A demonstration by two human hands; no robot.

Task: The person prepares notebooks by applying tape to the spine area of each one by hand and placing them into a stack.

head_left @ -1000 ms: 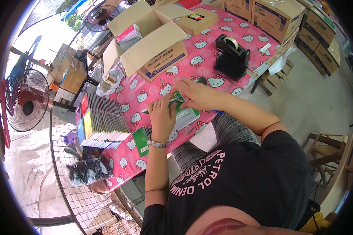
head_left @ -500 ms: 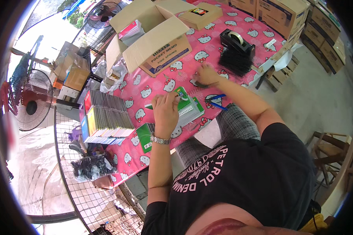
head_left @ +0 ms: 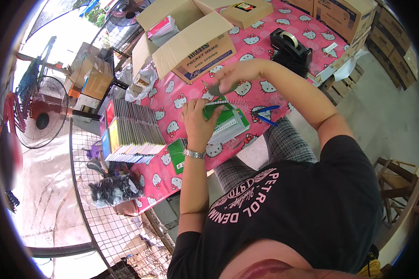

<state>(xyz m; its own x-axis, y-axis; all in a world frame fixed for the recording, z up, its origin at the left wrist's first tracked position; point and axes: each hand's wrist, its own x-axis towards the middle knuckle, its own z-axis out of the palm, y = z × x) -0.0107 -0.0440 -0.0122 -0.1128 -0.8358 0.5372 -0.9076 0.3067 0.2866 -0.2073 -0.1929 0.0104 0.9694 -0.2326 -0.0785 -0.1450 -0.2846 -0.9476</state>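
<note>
My left hand [head_left: 200,116] grips the far edge of a green-covered memo pad [head_left: 215,111], its fingers bent over the edge and its thumb on the cover. Beneath and beside it lies a stack of punched white pages with green covers [head_left: 229,126]. A thin dark spiral wire [head_left: 251,103] stretches from the pad's holed edge to the right. My right hand [head_left: 239,74] hovers just beyond the pad, its fingers smeared by motion. Pliers with blue handles [head_left: 268,114] lie right of the pages. Near my left wrist rests a green spiral notebook [head_left: 176,157].
Rows of spiral notebooks [head_left: 132,135] stand at the left. An open carton [head_left: 202,58] with booklets inside is at the back. Far right, a black tape dispenser [head_left: 291,45] sits by a heap of black wire spirals [head_left: 288,64]. A wire-mesh rack [head_left: 100,204] borders the table's left side.
My right hand has moved left from beside the black spirals toward the pad's far edge. My left hand stays at the pad, which is now tilted differently. The whole view has shifted slightly.
</note>
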